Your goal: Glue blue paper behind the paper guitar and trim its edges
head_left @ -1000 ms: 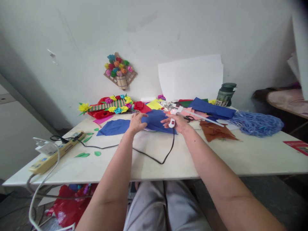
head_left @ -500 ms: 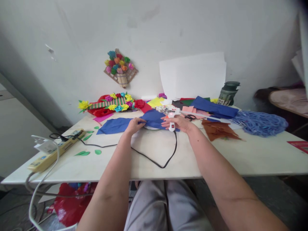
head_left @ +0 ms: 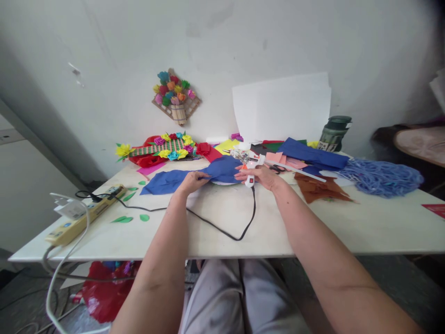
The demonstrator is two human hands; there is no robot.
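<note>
A long piece of blue crepe-like paper or cloth (head_left: 163,181) lies across the middle of the table. My left hand (head_left: 192,182) pinches its near edge, fingertips and thumb together. In my right hand (head_left: 261,176) is a white hot glue gun (head_left: 249,180), its nozzle pointing to the far left above the blue material and a small light glowing on its body. A white glue stick (head_left: 295,168) sticks out of its back. The fingers of that hand also rest by the blue material. A pale edge shows beneath the blue; what it belongs to is mostly hidden.
A black cord (head_left: 222,230) runs from the glue gun to a power strip (head_left: 83,218) on the left. Green paper leaves (head_left: 144,217) lie nearby. Behind are a flower-decorated guitar shape (head_left: 158,149) and scissors (head_left: 277,170). Brown cloth (head_left: 316,185), blue yarn (head_left: 385,178) and a bottle (head_left: 335,134) stand right.
The glue gun has tilted slightly, so its nozzle and glue stick show more clearly. My left hand keeps its pinch on the blue material. The whole view has shifted a little.
</note>
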